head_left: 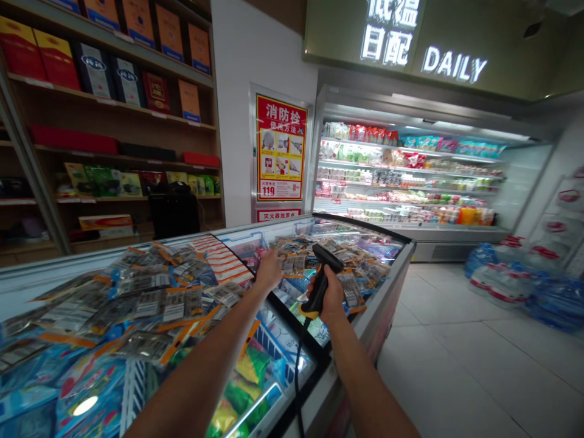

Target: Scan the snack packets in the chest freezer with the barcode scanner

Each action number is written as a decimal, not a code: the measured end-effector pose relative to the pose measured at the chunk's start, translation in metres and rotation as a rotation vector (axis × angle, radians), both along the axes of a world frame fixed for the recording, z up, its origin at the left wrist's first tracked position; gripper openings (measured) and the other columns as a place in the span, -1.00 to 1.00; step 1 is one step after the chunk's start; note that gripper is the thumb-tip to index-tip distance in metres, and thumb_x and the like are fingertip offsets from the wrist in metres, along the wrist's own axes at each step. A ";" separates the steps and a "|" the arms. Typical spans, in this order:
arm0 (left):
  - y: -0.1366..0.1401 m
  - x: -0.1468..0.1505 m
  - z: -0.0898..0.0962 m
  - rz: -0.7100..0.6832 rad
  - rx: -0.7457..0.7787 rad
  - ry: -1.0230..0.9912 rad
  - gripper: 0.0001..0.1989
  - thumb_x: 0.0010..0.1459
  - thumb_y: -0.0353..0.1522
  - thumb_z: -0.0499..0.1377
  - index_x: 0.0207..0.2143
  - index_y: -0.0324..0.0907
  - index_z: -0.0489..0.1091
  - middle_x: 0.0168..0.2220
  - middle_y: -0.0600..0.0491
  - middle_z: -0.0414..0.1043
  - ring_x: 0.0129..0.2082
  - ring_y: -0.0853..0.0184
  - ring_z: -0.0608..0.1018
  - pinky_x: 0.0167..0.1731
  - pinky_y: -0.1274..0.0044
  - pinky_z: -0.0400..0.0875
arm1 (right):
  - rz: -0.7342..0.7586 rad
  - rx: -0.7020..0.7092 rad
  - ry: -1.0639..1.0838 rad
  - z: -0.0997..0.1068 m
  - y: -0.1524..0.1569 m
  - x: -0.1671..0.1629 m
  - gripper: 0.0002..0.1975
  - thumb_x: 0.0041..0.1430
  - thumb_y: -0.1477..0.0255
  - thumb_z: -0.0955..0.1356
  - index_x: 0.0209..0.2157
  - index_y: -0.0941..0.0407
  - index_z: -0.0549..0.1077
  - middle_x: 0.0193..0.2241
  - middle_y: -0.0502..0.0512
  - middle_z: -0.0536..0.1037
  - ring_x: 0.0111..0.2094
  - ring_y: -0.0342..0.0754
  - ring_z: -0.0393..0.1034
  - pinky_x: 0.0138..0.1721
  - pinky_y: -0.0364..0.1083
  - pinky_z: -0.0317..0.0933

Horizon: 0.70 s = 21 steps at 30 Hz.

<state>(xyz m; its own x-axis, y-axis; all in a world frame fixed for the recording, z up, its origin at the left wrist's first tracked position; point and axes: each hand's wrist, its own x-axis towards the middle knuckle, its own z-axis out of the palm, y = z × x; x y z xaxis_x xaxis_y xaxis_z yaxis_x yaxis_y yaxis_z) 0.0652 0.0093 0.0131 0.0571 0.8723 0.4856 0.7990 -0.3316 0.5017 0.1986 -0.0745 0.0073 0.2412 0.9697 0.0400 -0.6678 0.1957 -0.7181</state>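
My right hand (332, 298) is wrapped round the handle of a black and yellow barcode scanner (319, 281). Its head points up and away, and a black cable (298, 371) hangs from its base. My left hand (269, 272) reaches forward over the dark frame of a chest freezer (314, 356). The back of that hand faces me and hides its fingers, so a grip cannot be made out. Flat clear packets with orange edges (173, 304) lie in a heap on the glass at left. More such packets (353, 286) are spread beyond the scanner.
Under the glass lie green and yellow bags (249, 371) and baskets. Boxed goods fill wooden shelves (109, 143) at left. A lit open fridge (410, 176) stands at the back. Bundled water bottles (515, 274) sit on the tiled floor (451, 340) at right.
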 end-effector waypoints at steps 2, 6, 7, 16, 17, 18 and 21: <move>-0.008 -0.027 0.009 0.074 -0.013 0.132 -0.57 0.02 -0.54 -0.05 -0.02 -0.34 0.29 0.00 -0.16 0.31 0.04 0.25 0.32 0.03 0.48 0.13 | 0.017 -0.035 -0.022 -0.002 0.001 0.001 -0.66 -0.15 0.17 0.36 -0.45 0.14 0.29 -0.74 -0.08 0.35 -0.77 -0.20 0.18 -0.80 -0.24 0.03; -0.024 -0.083 0.021 0.280 -0.226 0.321 -0.59 0.02 -0.34 0.01 -0.06 -0.28 0.33 -0.05 -0.21 0.36 -0.02 0.08 0.37 -0.11 0.36 0.26 | 0.066 -0.092 -0.046 -0.004 -0.002 0.005 -0.71 -0.10 0.21 0.34 -0.44 0.16 0.32 -0.74 -0.06 0.35 -0.76 -0.19 0.19 -0.78 -0.22 0.08; -0.028 -0.093 0.023 0.318 -0.307 0.345 -0.58 0.01 -0.30 0.03 -0.08 -0.27 0.35 -0.06 -0.22 0.36 -0.04 0.04 0.39 -0.15 0.35 0.28 | 0.090 -0.095 -0.044 -0.004 -0.004 0.005 -0.72 -0.09 0.22 0.33 -0.43 0.16 0.33 -0.73 -0.05 0.35 -0.75 -0.18 0.19 -0.77 -0.21 0.10; -0.035 -0.117 0.013 0.267 -0.431 0.263 -0.67 -0.21 -0.17 0.19 -0.49 -0.28 0.43 -0.31 -0.22 0.48 -0.26 0.06 0.50 -0.36 0.45 0.32 | 0.268 -0.075 -0.036 -0.002 -0.016 -0.001 -0.69 -0.10 0.23 0.33 -0.38 0.17 0.34 -0.70 -0.04 0.36 -0.73 -0.19 0.18 -0.74 -0.22 0.11; -0.034 -0.118 0.012 0.256 -0.416 0.202 -0.72 -0.24 -0.20 0.21 -0.56 -0.26 0.40 -0.39 -0.17 0.49 -0.30 0.10 0.50 -0.38 0.49 0.31 | 0.276 -0.075 -0.030 -0.002 -0.016 -0.001 -0.69 -0.10 0.23 0.33 -0.38 0.17 0.34 -0.70 -0.04 0.36 -0.73 -0.20 0.18 -0.74 -0.22 0.11; -0.032 -0.118 0.012 0.245 -0.405 0.118 -0.78 -0.24 -0.24 0.22 -0.61 -0.24 0.37 -0.46 -0.11 0.48 -0.35 0.15 0.51 -0.41 0.52 0.30 | 0.287 -0.073 -0.021 -0.002 -0.017 -0.001 -0.69 -0.09 0.23 0.33 -0.38 0.17 0.34 -0.69 -0.04 0.36 -0.73 -0.20 0.18 -0.74 -0.22 0.11; -0.028 -0.117 0.010 0.214 -0.368 -0.239 -0.86 -0.18 -0.35 0.18 -0.68 -0.21 0.32 -0.64 0.04 0.39 -0.50 0.28 0.48 -0.51 0.58 0.26 | 0.329 -0.056 0.007 -0.002 -0.018 -0.002 -0.69 -0.08 0.22 0.32 -0.37 0.17 0.34 -0.68 -0.04 0.36 -0.72 -0.21 0.19 -0.74 -0.23 0.11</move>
<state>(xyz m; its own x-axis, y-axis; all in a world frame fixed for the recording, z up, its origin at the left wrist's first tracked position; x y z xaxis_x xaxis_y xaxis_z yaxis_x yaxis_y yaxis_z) -0.0513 -0.0188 0.0234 -0.2182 0.9685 0.1201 0.6778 0.0619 0.7326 0.1963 -0.0922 0.0057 -0.0852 0.9962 -0.0165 -0.6932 -0.0712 -0.7172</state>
